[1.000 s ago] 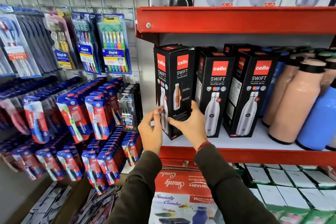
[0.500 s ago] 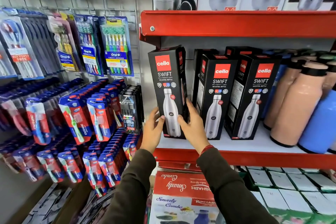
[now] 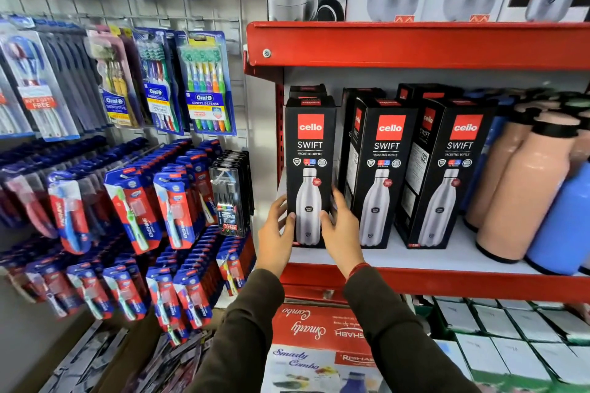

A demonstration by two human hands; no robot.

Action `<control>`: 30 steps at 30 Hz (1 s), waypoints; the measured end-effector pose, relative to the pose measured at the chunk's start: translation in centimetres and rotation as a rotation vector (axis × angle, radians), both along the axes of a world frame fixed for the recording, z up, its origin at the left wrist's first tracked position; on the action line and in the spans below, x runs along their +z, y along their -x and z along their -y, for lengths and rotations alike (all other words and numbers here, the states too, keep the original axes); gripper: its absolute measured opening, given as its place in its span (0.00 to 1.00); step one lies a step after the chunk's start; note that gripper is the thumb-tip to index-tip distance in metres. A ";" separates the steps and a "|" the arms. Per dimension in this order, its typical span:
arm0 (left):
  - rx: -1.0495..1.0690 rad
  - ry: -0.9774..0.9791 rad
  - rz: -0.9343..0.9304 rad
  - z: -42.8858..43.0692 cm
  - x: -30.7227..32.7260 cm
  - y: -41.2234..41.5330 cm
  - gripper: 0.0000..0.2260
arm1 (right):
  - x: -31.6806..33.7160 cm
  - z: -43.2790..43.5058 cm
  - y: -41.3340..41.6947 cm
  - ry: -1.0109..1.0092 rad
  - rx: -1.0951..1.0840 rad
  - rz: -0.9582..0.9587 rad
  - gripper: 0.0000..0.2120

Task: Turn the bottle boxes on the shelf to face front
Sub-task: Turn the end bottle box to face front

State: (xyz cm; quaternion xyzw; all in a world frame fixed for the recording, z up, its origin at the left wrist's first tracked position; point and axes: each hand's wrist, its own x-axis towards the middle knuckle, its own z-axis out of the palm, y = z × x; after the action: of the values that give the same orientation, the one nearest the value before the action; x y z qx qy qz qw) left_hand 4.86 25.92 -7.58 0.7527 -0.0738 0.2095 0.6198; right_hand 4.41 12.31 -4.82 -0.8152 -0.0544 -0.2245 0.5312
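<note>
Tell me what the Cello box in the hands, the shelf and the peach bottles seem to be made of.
Cello Swift box: likely printed cardboard, black and slightly glossy, with crisp folded edges. Shelf: probably painted metal, glossy red, with a screw at its front corner. Peach bottles: smooth matte coating with black bands; whether metal or plastic lies beneath cannot be told.
</note>
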 end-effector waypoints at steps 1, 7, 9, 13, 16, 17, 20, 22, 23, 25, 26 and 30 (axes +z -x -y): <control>0.002 -0.003 -0.004 0.1 0.0 0.0 0.18 | -0.1 0.1 -0.1 -0.001 -0.007 0.008 0.29; 0.029 0.018 -0.035 0.6 0.5 0.5 0.17 | -0.7 0.1 0.0 -0.094 0.002 -0.043 0.22; 0.030 0.028 -0.045 0.7 0.6 0.6 0.17 | -0.8 0.0 0.2 -0.105 0.004 -0.062 0.21; 0.030 0.047 -0.049 0.8 0.8 1.2 0.16 | -0.5 0.1 0.8 -0.129 0.010 -0.046 0.20; 0.029 0.066 -0.048 0.6 0.6 1.7 0.15 | -0.2 0.3 1.7 -0.151 0.019 -0.037 0.19; 0.028 0.076 -0.051 0.5 0.4 1.9 0.15 | -0.3 0.4 2.0 -0.164 0.026 -0.037 0.19; 0.021 0.103 -0.068 0.3 0.0 2.7 0.16 | -0.6 0.7 3.0 -0.196 0.043 -0.026 0.19; 0.013 0.121 -0.073 0.3 -0.2 3.4 0.16 | -0.8 0.8 3.5 -0.223 0.064 -0.030 0.19; 0.013 0.126 -0.073 0.2 -0.2 3.8 0.16 | -1.0 0.8 3.8 -0.232 0.073 -0.033 0.19; 0.024 0.130 -0.076 0.2 -0.3 4.4 0.15 | -1.2 0.9 4.3 -0.232 0.076 -0.030 0.19; 0.034 0.131 -0.079 0.2 -0.2 4.8 0.14 | -1.3 1.0 4.6 -0.229 0.075 -0.027 0.18; 0.081 0.109 -0.066 0.4 0.0 5.9 0.15 | -1.7 1.1 5.6 -0.203 0.067 -0.016 0.17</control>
State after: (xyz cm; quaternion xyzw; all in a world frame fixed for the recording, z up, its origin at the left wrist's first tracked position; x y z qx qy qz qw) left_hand -1.03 25.49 -7.61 0.7267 -0.0109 0.2131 0.6530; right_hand -1.15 11.23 -6.51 -0.7567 -0.0543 -0.2047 0.6186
